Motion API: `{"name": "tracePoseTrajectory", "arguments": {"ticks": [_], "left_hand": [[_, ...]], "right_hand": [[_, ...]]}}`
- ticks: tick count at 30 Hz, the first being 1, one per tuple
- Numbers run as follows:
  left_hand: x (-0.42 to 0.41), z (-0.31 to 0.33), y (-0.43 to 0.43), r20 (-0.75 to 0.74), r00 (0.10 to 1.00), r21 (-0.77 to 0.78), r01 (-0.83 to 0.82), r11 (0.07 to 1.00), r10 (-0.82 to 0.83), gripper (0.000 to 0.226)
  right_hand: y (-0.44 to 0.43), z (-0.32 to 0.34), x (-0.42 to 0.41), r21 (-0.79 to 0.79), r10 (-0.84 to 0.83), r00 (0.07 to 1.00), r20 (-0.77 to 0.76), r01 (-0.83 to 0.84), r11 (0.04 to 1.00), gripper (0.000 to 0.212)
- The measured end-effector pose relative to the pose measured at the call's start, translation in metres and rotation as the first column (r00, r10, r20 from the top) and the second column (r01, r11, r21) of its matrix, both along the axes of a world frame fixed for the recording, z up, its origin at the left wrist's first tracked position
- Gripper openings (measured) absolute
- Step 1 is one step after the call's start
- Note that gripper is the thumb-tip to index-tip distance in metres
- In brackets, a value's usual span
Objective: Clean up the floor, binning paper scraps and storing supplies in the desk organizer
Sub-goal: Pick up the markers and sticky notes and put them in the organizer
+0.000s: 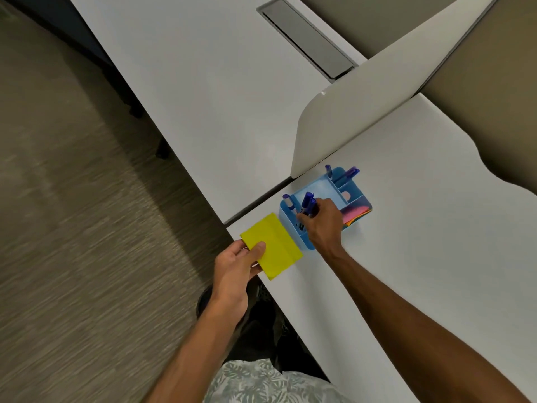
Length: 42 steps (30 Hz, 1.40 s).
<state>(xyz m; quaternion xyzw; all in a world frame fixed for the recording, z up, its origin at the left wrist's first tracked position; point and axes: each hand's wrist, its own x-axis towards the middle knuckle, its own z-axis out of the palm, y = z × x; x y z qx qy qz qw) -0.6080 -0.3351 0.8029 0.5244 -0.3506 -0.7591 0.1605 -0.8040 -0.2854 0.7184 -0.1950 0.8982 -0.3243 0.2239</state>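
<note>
A light blue desk organizer (319,186) stands on the white desk (406,257) near its left corner. My right hand (324,221) is over the organizer's near-left compartment, shut on two blue markers (307,203) that point down into it. Another blue marker (288,201) stands at the organizer's left corner, and more blue pens (344,173) lean in the far compartment. Pink and orange sticky notes (356,213) lie in the right compartment. My left hand (236,274) holds a yellow pad of sticky notes (273,247) at the desk's edge, just left of the organizer.
A second white desk (203,97) with a grey cable hatch (308,39) lies beyond, split off by a beige divider panel (363,112). Brown carpet (72,213) covers the floor at left. A dark round bin (203,301) shows under my left wrist, mostly hidden.
</note>
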Motion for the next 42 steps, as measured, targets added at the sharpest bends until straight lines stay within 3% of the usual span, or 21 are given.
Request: {"name": "tracePoseTrajectory", "arguments": {"ticks": [6, 13, 22, 25, 28, 30, 32, 35, 39, 42], "left_hand": [[-0.005, -0.002, -0.013, 0.038, 0.999, -0.001, -0.014, 1.0, 0.014, 0.007], [-0.008, -0.001, -0.024, 0.035, 0.999, 0.044, -0.008, 0.999, 0.006, 0.007], [-0.014, 0.0, -0.029, 0.042, 0.999, 0.039, 0.002, 0.999, -0.004, 0.012], [-0.018, 0.001, -0.03, 0.023, 1.0, 0.029, 0.018, 0.999, -0.018, 0.013], [-0.024, 0.004, -0.028, 0.01, 0.999, -0.003, 0.047, 0.999, -0.047, 0.01], [-0.028, 0.005, -0.026, 0.052, 0.993, -0.094, 0.11, 0.989, -0.106, 0.01], [-0.033, 0.006, -0.022, 0.112, 0.974, -0.235, 0.22, 0.947, -0.198, 0.015], [-0.04, 0.007, -0.018, 0.189, 0.932, -0.383, 0.36, 0.851, -0.309, 0.024], [-0.049, 0.009, -0.012, 0.276, 0.85, -0.467, 0.526, 0.71, -0.448, 0.013], [-0.056, 0.011, -0.005, 0.317, 0.8, -0.528, 0.595, 0.606, -0.509, 0.013]], "right_hand": [[-0.008, -0.005, 0.001, 0.07, 0.049, 0.993, -0.109, -0.042, 0.997, 0.033], [-0.011, -0.007, 0.002, 0.146, 0.127, 0.97, -0.208, -0.098, 0.984, 0.034], [-0.001, -0.006, -0.004, 0.183, 0.229, 0.934, -0.273, -0.183, 0.966, 0.057], [0.006, 0.004, -0.006, 0.12, 0.196, 0.963, -0.187, -0.175, 0.977, 0.063], [0.019, 0.023, -0.009, -0.112, 0.086, 0.994, -0.074, -0.094, 0.989, 0.041], [0.029, 0.041, -0.01, -0.27, 0.102, 0.992, 0.08, -0.077, 0.96, 0.025], [0.04, 0.062, -0.011, -0.355, 0.194, 0.963, 0.185, -0.119, 0.927, 0.024], [0.056, 0.09, -0.01, -0.358, 0.335, 0.902, 0.273, -0.227, 0.906, 0.029], [0.081, 0.106, -0.013, -0.308, 0.435, 0.856, 0.28, -0.349, 0.885, 0.005], [0.099, 0.11, -0.017, -0.228, 0.437, 0.844, 0.311, -0.38, 0.897, 0.006]]}}
